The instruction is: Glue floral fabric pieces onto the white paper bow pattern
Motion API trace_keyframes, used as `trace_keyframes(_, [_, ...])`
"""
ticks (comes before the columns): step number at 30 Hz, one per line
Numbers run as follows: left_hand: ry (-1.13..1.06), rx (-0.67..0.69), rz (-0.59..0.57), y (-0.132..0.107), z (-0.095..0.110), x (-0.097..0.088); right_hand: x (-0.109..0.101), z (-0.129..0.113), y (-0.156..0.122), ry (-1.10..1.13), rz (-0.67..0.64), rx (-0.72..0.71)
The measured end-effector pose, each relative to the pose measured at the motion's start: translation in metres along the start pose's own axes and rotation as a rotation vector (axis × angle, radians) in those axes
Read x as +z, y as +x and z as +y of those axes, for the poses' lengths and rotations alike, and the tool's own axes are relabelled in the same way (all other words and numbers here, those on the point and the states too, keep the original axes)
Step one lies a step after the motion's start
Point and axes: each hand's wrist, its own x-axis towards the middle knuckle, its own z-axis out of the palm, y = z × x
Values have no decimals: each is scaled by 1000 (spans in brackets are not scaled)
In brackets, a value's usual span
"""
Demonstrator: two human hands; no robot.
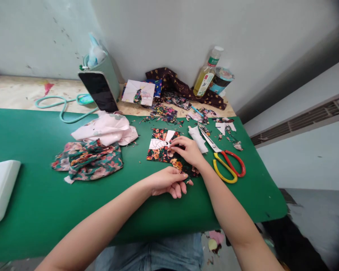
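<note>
A square of dark floral fabric (157, 155) lies on the green table mat, with white paper pieces (157, 143) bearing drawn lines on it. My right hand (188, 150) reaches over the square, its thumb and forefinger closed at the inner tip of the white pieces. Whatever is between those fingertips is too small to make out. Closer to me, my left hand (171, 182) pinches a loose strip of floral fabric (177, 164) between thumb and forefinger. Part of this strip is hidden beneath my right wrist.
Scissors (219, 150) with red and yellow handles lie open to the right, beside a white bundle (197, 139). Crumpled floral cloth (96, 162) and pale pink cloth (104, 128) sit left. Behind stand a phone (98, 91), a bottle (205, 77) and several fabric scraps (165, 113).
</note>
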Motion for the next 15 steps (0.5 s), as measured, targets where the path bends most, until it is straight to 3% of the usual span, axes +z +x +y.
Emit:
trace_keyframes(10, [97, -38, 0, 4, -6, 5, 8, 7, 4, -80, 44, -14])
trace_keyframes(15, [337, -73, -216, -13, 10, 1, 7, 8, 4, -89, 44, -9])
